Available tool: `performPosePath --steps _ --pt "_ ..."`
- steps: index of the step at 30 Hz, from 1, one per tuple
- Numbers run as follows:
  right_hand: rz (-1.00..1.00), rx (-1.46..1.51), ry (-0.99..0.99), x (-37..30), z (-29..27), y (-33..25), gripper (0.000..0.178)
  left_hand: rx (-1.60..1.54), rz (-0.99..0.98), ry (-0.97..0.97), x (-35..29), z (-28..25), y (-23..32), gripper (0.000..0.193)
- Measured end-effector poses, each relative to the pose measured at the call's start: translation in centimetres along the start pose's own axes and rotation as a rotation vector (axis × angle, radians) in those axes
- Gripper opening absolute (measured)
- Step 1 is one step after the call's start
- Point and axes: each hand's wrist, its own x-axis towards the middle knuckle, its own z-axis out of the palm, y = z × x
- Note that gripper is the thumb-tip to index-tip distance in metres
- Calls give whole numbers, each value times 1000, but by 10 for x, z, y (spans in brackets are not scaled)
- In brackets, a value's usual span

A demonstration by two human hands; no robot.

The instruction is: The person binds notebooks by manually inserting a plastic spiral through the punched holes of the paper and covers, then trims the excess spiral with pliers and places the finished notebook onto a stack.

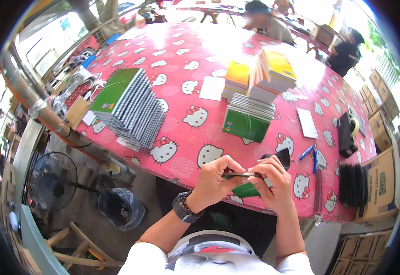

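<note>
Both my hands are raised over the near edge of the table. Between them they pinch a thin, dark, narrow strip-like thing (243,174), seen nearly edge-on, so its exact kind is unclear. My left hand (216,181) grips its left end between thumb and fingers. At its right end, my right hand (273,182) has closed thumb and fingertips on it. Below the hands lies a green notebook (245,189), partly hidden by them. Just beyond my right hand sits a black flat piece (283,157), partly covered by the fingers.
A tall stack of green spiral notebooks (133,107) stands left on the pink table (181,137). Green notebooks (247,123) and yellow-covered books (273,68) are ahead. To the right lie blue pens (315,158), a tape dispenser (346,135), black strips (352,185) and a carton (378,183).
</note>
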Motion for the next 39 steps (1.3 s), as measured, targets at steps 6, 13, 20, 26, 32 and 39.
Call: performPosePath --steps 6,13,20,26,32,39 --pt "-6 34 -18 14 19 -4 15 51 -3 67 -5 -15 3 31" --pt "155 517 307 71 40 -23 18 -94 106 383 -7 -37 10 51" --pt "68 572 137 220 112 -40 17 412 240 773 27 -189 107 31" --pt "22 348 310 271 223 18 18 706 307 818 50 -267 55 33" --pt "184 804 349 267 249 14 27 103 259 934 60 -243 33 47" --pt "111 644 406 260 238 11 27 278 374 929 62 -260 23 45"
